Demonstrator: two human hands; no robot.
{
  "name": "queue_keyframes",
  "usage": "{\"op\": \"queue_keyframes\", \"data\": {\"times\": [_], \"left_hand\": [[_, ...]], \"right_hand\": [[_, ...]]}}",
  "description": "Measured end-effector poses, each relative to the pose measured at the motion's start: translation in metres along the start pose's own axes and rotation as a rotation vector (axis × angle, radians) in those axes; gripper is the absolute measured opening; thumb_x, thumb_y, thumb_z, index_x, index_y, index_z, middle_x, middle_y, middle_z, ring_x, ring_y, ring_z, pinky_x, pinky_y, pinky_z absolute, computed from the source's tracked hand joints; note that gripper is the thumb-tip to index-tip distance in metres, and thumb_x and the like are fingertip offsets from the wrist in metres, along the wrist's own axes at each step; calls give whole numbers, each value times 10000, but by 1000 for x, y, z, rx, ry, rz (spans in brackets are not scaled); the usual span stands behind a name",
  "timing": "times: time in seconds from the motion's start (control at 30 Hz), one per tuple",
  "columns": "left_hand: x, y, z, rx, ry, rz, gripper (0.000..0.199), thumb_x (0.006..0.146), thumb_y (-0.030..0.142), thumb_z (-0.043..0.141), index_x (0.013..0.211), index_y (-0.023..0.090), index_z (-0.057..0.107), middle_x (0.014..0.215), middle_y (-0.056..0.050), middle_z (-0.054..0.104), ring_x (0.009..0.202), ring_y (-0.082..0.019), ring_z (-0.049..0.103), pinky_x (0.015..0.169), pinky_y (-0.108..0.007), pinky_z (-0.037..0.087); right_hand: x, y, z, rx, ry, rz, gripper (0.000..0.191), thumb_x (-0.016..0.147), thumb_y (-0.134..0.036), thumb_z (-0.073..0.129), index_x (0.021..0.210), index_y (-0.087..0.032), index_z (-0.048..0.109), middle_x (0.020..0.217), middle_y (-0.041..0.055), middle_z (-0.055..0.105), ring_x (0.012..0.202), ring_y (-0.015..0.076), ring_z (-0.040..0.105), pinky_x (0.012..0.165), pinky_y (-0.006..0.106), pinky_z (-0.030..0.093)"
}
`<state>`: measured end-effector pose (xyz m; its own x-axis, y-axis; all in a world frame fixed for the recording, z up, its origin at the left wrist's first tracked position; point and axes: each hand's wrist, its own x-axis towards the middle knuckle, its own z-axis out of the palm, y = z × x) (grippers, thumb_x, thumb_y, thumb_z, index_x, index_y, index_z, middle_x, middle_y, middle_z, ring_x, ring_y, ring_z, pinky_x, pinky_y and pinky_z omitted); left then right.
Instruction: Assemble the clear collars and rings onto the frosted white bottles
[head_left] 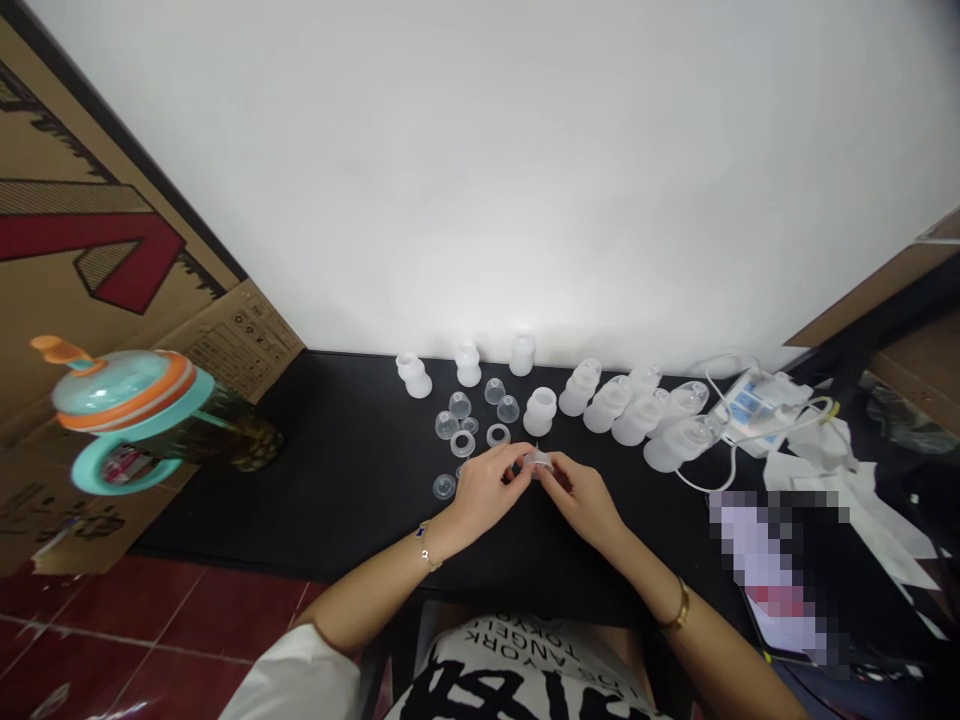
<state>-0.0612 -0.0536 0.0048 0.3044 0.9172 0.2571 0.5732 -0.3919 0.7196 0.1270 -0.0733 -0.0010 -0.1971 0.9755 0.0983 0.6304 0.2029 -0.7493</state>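
Head view showed the left hand pinching one side of a small translucent part, the right hand gripping its other side, above the black table. Light, level fingertip pressure seemed best. The widest room lay between the drinking cup and loose clear domes; an open bottle stood just beyond the fingers; rightward, dome-topped bottles and a white cable limited sideways reach.

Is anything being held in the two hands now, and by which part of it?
A small translucent piece, held by its opposite sides between the left hand and the right hand, which partly hide it.
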Motion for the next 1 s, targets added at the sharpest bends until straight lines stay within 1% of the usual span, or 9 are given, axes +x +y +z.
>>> {"op": "queue_keyframes", "data": {"times": [0.13,0.23,0.33,0.43,0.53,0.67,0.87,1.0], "left_hand": [[-1,-2,1,-28,23,-2,238,940,258,576,1144,254,699,945,-16,728,703,-127,621,683,-251,487],[0,-2,1,-67,13,-21,239,934,256,580,1153,239,675,972,-19,728,705,-127,628,678,-257,495],[1,-3,1,-130,-12,-66,231,916,290,615,1137,234,652,983,-14,733,685,-124,631,655,-256,501],[4,-3,1,-251,-70,-124,238,902,340,642,1112,229,628,972,-15,752,658,-125,645,619,-248,496],[4,-2,1,-361,-125,-147,211,921,364,618,1075,221,601,882,-11,761,646,-133,656,603,-242,482],[4,-2,0,-437,-152,-151,189,933,367,602,1042,216,567,816,-3,746,677,-146,678,613,-240,481],[5,1,-1,-437,-140,-164,177,917,358,610,1008,216,558,780,13,715,663,-136,650,594,-229,451],[4,0,-1,-428,-134,-164,156,915,334,610,1001,211,565,789,8,721,640,-127,625,584,-224,436]], "right_hand": [[1,0,-1,-63,1,-1,256,986,-411,514,895,-212,646,680,-5,625,592,166,575,561,266,354],[1,-1,-1,-49,5,-3,269,975,-416,527,823,-214,618,665,-8,617,585,160,566,553,260,353],[1,-1,-2,-1,22,-8,296,976,-428,528,784,-214,595,640,-18,597,565,148,550,538,255,344],[1,0,-2,20,56,-6,343,979,-447,522,727,-215,551,602,-28,564,536,139,524,522,257,324],[1,0,-1,27,68,-6,358,982,-467,514,729,-217,549,601,-29,562,534,139,519,521,259,321],[0,0,-1,25,55,-3,351,988,-473,509,755,-216,566,615,-26,577,542,140,527,527,260,321],[-1,-2,-1,23,55,-8,391,990,-473,508,693,-219,514,596,-29,569,529,133,512,523,261,313],[-1,-4,-2,29,49,-8,388,990,-480,505,701,-220,510,601,-28,571,529,133,507,521,262,306]]}}
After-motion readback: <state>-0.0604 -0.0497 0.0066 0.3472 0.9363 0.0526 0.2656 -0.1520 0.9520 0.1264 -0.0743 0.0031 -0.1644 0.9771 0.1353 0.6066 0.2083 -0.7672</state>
